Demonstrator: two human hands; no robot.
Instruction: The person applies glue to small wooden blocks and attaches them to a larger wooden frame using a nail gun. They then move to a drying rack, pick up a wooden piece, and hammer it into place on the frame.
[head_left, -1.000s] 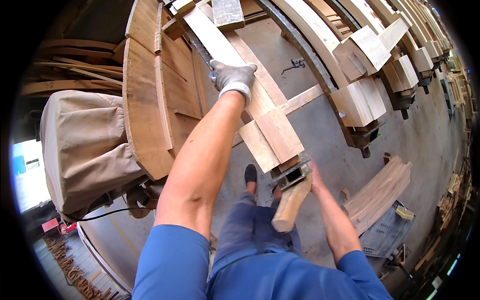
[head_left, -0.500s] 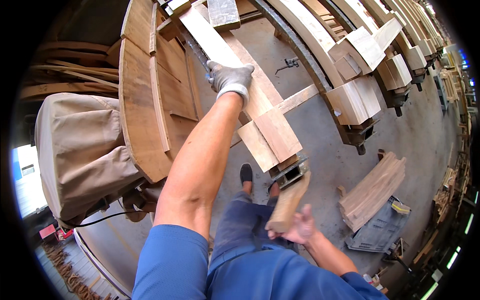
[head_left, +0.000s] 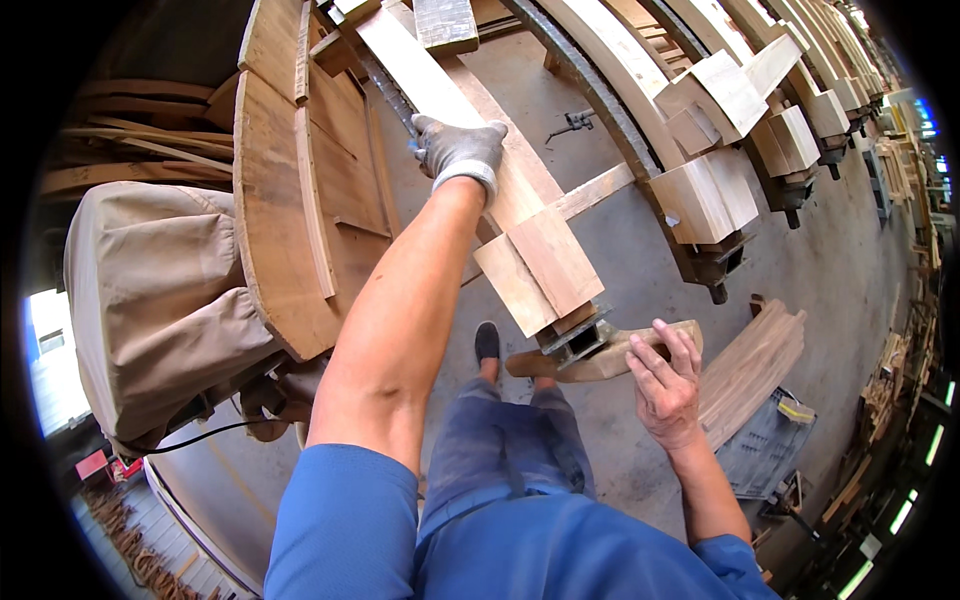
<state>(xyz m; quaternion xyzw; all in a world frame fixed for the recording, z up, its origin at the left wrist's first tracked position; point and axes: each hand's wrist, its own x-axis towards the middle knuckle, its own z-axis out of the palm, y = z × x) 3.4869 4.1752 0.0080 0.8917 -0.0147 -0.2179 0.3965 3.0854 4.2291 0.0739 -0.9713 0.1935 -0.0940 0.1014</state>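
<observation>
Since half a second ago the short curved block of pale wood (head_left: 610, 358) has swung from hanging lengthwise to lying almost level under the end of the long pale wooden plank (head_left: 470, 130), and the bare right hand (head_left: 665, 385) has come up beside it. That hand touches the block's right end with fingers loosely spread, not closed round it; whether it bears the weight cannot be told. The left hand (head_left: 458, 150), in a grey work glove, is wrapped firmly on the plank further up, beside a dark metal bar clamp (head_left: 392, 95). The block sits against the clamp's dark metal foot (head_left: 578, 340) at the plank's lower end, above the grey concrete floor (head_left: 620, 250). The step looks like seating the block there; next, the right hand would need to press it square.
</observation>
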